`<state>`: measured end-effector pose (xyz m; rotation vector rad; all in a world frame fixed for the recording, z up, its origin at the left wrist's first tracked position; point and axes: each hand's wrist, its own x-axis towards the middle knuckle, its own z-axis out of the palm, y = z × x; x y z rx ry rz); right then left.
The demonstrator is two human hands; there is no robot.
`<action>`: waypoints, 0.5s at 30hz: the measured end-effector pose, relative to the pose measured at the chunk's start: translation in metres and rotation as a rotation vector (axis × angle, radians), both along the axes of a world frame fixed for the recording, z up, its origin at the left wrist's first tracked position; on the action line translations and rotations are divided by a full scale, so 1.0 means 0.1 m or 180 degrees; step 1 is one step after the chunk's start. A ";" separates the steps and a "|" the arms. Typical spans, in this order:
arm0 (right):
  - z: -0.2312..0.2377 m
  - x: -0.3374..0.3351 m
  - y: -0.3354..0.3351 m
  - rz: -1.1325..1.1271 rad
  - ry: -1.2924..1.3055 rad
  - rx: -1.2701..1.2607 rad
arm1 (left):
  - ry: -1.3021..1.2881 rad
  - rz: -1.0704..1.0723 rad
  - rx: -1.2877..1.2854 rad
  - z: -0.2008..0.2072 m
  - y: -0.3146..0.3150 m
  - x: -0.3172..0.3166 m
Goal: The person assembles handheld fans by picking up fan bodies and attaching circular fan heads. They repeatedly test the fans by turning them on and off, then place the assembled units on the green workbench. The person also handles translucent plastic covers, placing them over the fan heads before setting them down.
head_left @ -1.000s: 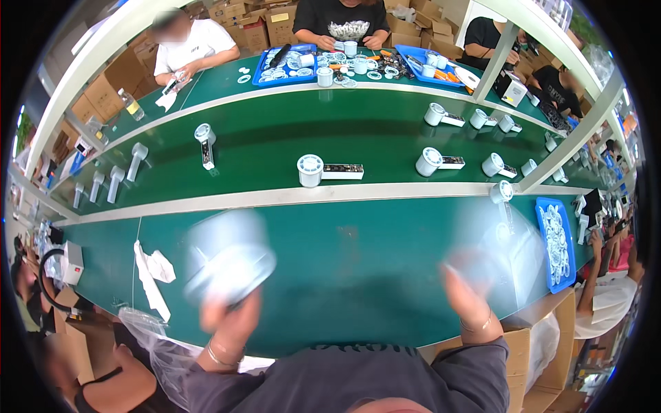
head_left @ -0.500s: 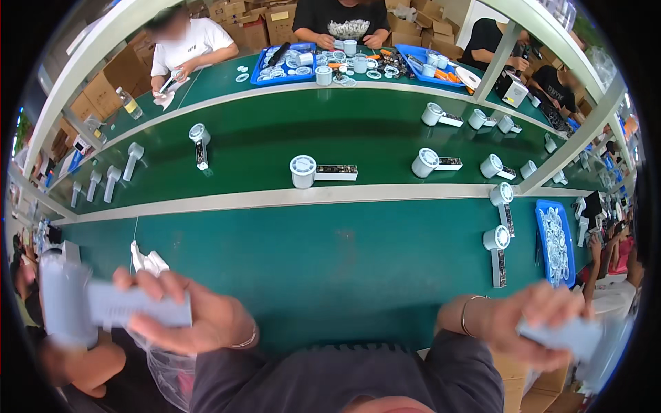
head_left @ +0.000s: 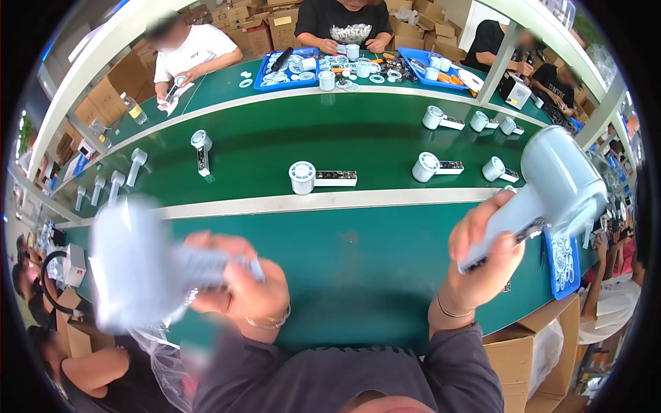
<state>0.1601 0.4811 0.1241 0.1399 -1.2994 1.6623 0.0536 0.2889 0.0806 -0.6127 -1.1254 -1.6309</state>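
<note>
My left hand (head_left: 241, 286) is closed around the handle of a pale blue hair-dryer-shaped device (head_left: 134, 261), raised over the near left of the table. Motion blurs the device's round head. On the other side, my right hand (head_left: 482, 258) grips the handle of a second pale blue device (head_left: 561, 175) of the same shape. This one is tilted, its thick cylindrical head up and to the right. A dark strip shows along its handle. My right hand and its device mostly hide the items on the table behind them.
On the green belt (head_left: 275, 124) lie several similar devices (head_left: 303, 177) with exposed boards in their handles. A pale rail (head_left: 330, 201) divides belt from table (head_left: 358, 268). A blue tray (head_left: 566, 275) of rings and an open carton (head_left: 509, 358) are at right. Co-workers (head_left: 200, 45) sit beyond.
Both hands have moved up and inward with their devices, the right one markedly higher. The right-hand device now stands head up, and covers items on the table that showed before.
</note>
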 end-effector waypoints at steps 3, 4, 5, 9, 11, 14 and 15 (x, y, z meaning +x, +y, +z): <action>0.08 0.34 0.21 0.2387 0.1143 -0.0918 | 0.0459 -0.2481 0.1650 0.22 -0.06 0.25; 0.19 0.40 0.41 0.3769 0.0969 -0.0268 | 0.0003 -0.3240 0.1631 0.24 -0.14 0.23; 0.24 0.34 0.49 0.4422 0.0991 0.0198 | -0.0498 -0.4015 0.1590 0.26 -0.25 0.17; 0.00 0.09 0.06 -0.1174 0.0266 0.0534 | -0.1555 -0.1462 0.0731 0.23 0.15 -0.04; -0.12 0.12 0.09 -0.0878 0.2331 0.0356 | -0.0499 -0.0333 0.0663 0.30 -0.02 0.03; -0.04 0.09 0.04 -0.1454 0.0650 0.0431 | 0.0207 0.0442 0.0733 0.24 0.10 -0.01; -0.02 0.11 -0.03 -0.1222 -0.0426 0.0268 | -0.0117 0.0470 0.0251 0.20 0.08 0.05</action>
